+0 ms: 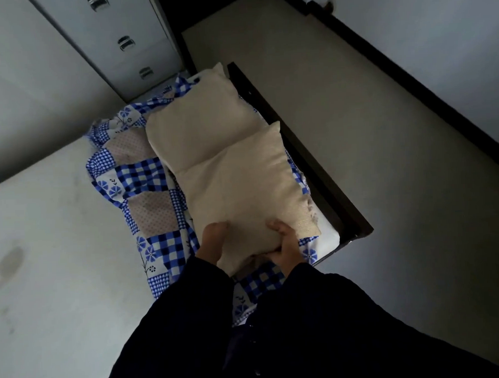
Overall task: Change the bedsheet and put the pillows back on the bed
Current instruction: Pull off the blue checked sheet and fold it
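Long, loose dark sleeves [176, 318] (navy or black, too dim to tell) cover both arms to the wrists; left grip [213, 242] and right grip [285, 245] are bare.

Left hand [212, 241], right hand [285, 244] gripping near pillow [242, 186], far pillow [195, 123] beyond, checked bedsheet [140, 175] beneath

Head view (tilted) looks steeply down, close over the bed [54, 224].

Near pillow [243, 194], centre frame: cream woven cloth, coarse texture, matt. Far pillow [195, 125], above it: the same cream cloth, matt. Bedsheet [146, 192], centre left: thin printed cloth in a blue-and-white patchwork pattern, matt, creased. Mattress [60, 223], left: pale, matt, stained surface. Drawer handles [126, 43], upper left: glossy metal. Bed frame [298, 159], right of centre: dark, smooth, wood-like.
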